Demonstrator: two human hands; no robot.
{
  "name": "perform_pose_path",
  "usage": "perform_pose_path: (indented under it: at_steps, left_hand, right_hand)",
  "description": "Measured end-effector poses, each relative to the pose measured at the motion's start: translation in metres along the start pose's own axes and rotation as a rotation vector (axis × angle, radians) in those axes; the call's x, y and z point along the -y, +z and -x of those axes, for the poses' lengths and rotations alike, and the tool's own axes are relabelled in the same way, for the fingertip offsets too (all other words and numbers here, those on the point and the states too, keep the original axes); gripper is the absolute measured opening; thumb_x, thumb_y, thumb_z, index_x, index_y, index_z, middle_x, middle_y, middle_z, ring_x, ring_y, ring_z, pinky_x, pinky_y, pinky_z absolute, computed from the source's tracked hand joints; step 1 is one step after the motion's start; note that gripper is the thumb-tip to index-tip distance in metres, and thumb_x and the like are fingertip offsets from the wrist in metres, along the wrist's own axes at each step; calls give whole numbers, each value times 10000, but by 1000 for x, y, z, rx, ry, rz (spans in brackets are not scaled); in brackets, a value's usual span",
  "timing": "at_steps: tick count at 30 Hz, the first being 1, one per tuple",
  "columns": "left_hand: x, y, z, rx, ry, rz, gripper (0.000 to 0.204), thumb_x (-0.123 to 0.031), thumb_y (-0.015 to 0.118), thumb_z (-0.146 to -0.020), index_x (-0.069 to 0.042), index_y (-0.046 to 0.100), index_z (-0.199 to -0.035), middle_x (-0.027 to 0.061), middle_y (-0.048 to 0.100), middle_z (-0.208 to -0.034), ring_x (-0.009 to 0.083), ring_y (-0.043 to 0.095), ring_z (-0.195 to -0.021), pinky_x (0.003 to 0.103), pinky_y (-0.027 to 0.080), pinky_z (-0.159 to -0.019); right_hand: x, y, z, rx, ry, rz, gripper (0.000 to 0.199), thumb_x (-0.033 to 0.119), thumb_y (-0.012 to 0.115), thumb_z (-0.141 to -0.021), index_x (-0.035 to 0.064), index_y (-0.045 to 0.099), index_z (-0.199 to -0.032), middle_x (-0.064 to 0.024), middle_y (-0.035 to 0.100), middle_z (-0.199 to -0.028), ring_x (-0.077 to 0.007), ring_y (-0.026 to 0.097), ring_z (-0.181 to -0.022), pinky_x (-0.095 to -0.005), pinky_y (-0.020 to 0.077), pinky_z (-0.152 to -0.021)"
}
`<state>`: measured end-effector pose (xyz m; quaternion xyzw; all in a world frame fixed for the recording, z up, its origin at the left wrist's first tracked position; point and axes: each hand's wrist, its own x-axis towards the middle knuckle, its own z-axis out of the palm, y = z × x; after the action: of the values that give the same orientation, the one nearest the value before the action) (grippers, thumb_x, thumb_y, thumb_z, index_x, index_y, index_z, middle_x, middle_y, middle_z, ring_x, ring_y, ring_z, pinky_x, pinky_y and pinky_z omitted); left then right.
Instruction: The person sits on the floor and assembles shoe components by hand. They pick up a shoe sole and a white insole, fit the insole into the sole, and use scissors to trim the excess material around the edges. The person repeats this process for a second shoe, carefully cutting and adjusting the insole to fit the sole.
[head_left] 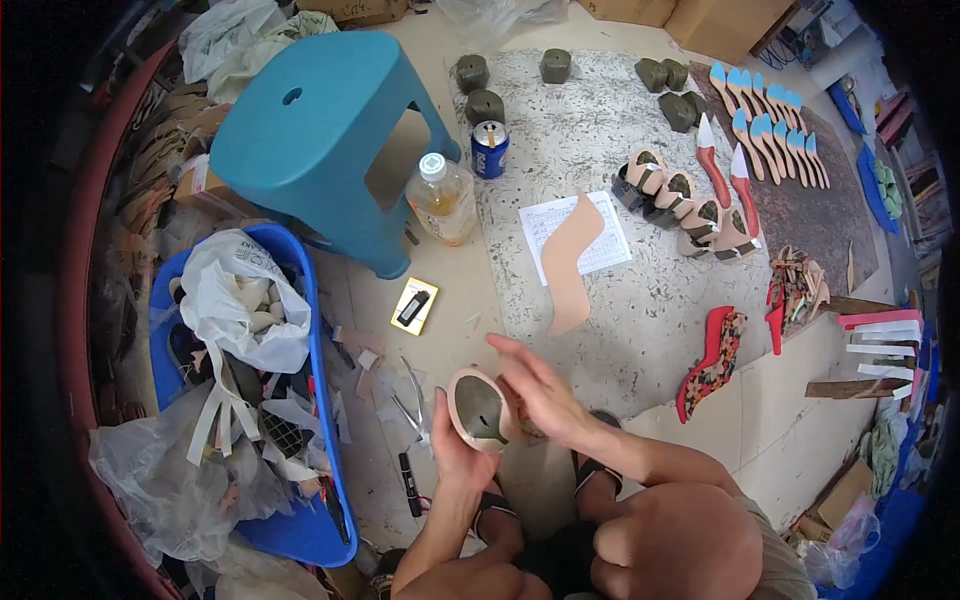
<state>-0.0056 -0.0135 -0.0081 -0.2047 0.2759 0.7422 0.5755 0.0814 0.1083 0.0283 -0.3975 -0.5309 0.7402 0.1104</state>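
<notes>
A dark green shoe heel block [480,408] with a beige strip wrapped around its rim sits in my left hand [462,452], whose fingers are closed around it. Against the heel's right side lies my right hand [545,395], its fingers stretched out and its thumb hidden. On the board ahead, a wavy beige strip [577,262] lies across a printed sheet [533,235]. Farther right stand several similar heels [703,218] with beige wraps. Pliers [412,405] and a black marker [410,484] lie to the left of my left hand.
A blue bin [325,440] of scraps and a teal stool [290,130] stand at left. Near the stool are a bottle [443,205], a blue can [490,152] and a lighter on a yellow box [413,306]. Bare heel blocks [485,107], knives [712,170] and a floral wedge [712,365] lie ahead and right.
</notes>
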Motion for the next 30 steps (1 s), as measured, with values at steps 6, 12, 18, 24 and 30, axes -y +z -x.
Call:
perform_pose_path:
  at_steps: [6, 12, 18, 24, 30]
  left_hand:
    - [-14, 5, 0, 120, 17, 224, 578, -526, 346, -1015, -65, 487, -1334, 228, 537, -1287, 364, 535, -1210, 598, 474, -984]
    - [-23, 10, 4, 136, 60, 206, 539, -483, 357, -1020, -65, 495, -1332, 238, 516, -1326, 371, 490, -1263, 596, 412, -1043]
    - [-34, 14, 11, 79, 188, 196, 483, -469, 356, -1025, -108, 518, -1302, 221, 529, -1321, 364, 482, -1275, 613, 374, -1066]
    - [-38, -3, -2, 32, 254, 231, 448, -470, 340, -1033, -133, 517, -1268, 194, 570, -1249, 343, 541, -1193, 608, 408, -1032]
    - [-38, 4, -2, -75, 275, 217, 518, -487, 344, -1022, -50, 546, -1212, 188, 588, -1214, 327, 554, -1166, 577, 421, -1011]
  right_hand:
    - [-99, -23, -14, 3, -357, 946, 463, 209, 655, -826, 4, 570, -1233, -182, 609, -1119, -377, 572, -1034, -460, 458, -895]
    - [-134, -1, -28, 389, -438, 1356, 262, 176, 563, -869, 6, 651, -1048, -146, 601, -993, -334, 536, -1012, -443, 422, -883]
    - [-142, -9, 5, 450, -626, 1415, 260, 187, 541, -886, 32, 653, -1062, -136, 614, -1011, -363, 537, -1076, -480, 426, -897]
    - [-124, 1, 23, 351, 20, 1016, 310, 252, 590, -908, 41, 605, -1133, -252, 662, -820, -450, 653, -886, -531, 518, -726]
    - [-155, 8, 14, 107, -91, 765, 231, 252, 646, -886, 35, 641, -966, -232, 646, -701, -423, 661, -703, -483, 531, -650]
